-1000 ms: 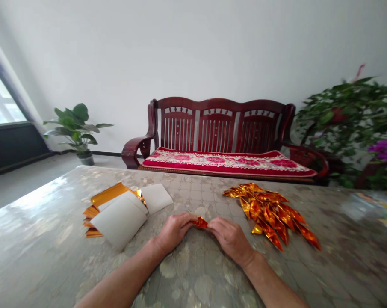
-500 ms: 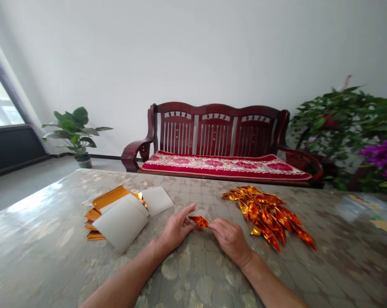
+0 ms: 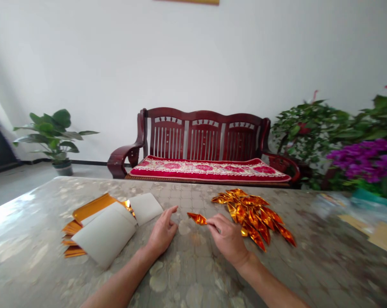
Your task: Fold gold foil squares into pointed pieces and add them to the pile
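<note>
Between the fingertips of my right hand (image 3: pixel 227 237) is one end of a shiny orange-gold folded foil ingot (image 3: pixel 197 218), its free tip pointing left. My left hand (image 3: pixel 163 230) rests on the table apart from it, fingers stretched out and holding nothing. Just beyond my right hand lies a pile of similar folded foil ingots (image 3: pixel 252 211). To the left of my left hand is a stack of foil paper sheets (image 3: pixel 105 234), pale backs up on top and gold edges showing at the side.
The patterned tabletop (image 3: pixel 187 273) stretches under both hands. Clear plastic packaging (image 3: pixel 332 205) and brown card (image 3: pixel 385 239) lie at the right. Behind the table stand a wooden bench (image 3: pixel 204 115), a potted plant (image 3: pixel 57 132) and purple flowers (image 3: pixel 366 160).
My left hand has let go of the foil ingot and drawn away to the left. My right hand keeps its pinch on the ingot. The view has turned slightly right.
</note>
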`<state>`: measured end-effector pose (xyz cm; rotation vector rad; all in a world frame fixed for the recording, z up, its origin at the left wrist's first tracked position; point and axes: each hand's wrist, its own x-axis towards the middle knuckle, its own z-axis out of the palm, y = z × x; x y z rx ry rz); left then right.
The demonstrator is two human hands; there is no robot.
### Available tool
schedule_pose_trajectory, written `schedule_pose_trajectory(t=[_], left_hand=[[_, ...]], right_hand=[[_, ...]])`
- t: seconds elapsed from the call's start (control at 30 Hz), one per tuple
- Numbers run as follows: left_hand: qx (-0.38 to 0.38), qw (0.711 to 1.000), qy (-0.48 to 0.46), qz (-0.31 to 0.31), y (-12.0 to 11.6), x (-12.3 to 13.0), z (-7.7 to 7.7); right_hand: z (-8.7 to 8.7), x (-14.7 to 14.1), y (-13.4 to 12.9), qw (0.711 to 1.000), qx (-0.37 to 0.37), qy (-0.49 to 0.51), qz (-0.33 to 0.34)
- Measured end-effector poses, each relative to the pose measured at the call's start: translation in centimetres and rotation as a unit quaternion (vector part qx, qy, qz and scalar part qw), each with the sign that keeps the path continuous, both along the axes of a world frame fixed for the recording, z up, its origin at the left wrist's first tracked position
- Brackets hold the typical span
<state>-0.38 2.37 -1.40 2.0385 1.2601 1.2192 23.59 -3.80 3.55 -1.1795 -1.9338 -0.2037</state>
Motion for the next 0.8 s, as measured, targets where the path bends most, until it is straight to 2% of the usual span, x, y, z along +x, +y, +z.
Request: schedule_pose_trajectory(t=[0.13,0.23,0.37,0.5,0.63,0.8], left_hand=[[0.009,1.000,0.022,-0.008,0.1,-0.1,0.0],[0.002,0.999,0.034,-0.017,0.0,-0.2,0.2],[-0.003,0.999,0.049,-0.021,0.0,-0.3,0.3],[-0.009,0.998,0.058,-0.034,0.1,-0.4,0.0],[-0.006,0.997,0.071,-0.041,0.3,-0.4,-0.2],[-0.009,0.996,0.074,-0.042,0.4,-0.5,-0.3]], right_hand=[[1.9,2.5,-1.6,0.998,0.043,0.016,-0.032],[2.8,5.7,-2.3,0.994,0.080,0.016,-0.076],[2.9,10.9,-2.8,0.982,0.103,0.011,-0.161],[2.2,15.1,-3.3,0.950,0.117,0.045,-0.286],[1.5,17.0,-3.0,0.925,0.099,0.044,-0.363],[1.4,17.3,-0.7,0.922,0.062,0.017,-0.381]])
